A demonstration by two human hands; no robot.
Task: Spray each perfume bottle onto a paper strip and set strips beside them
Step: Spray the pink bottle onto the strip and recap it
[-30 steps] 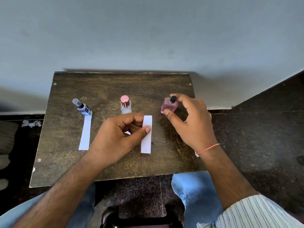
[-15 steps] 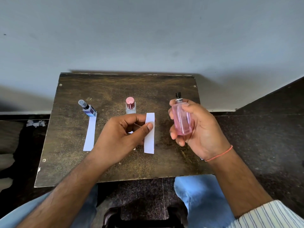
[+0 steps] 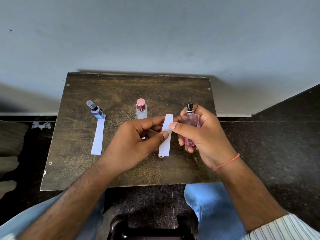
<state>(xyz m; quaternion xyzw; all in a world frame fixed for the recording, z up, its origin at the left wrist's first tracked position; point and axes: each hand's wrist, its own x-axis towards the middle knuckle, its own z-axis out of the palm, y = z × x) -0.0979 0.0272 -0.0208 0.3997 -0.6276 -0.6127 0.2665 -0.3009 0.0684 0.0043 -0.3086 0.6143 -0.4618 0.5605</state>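
We see the right hand [image 3: 204, 135] wrapped around a clear, flat-sided glass bottle of pink perfume [image 3: 190, 125] with a black spray head, held upright above the worn, dark wooden table [image 3: 121, 174], while the left hand [image 3: 136, 141] pinches a smooth white paper strip [image 3: 166, 135] just beside it. Farther back stand a blue bottle [image 3: 97, 111] tilted at the top of a second strip [image 3: 97, 135] and a pink-capped clear bottle [image 3: 141, 110], partly hidden by the left hand.
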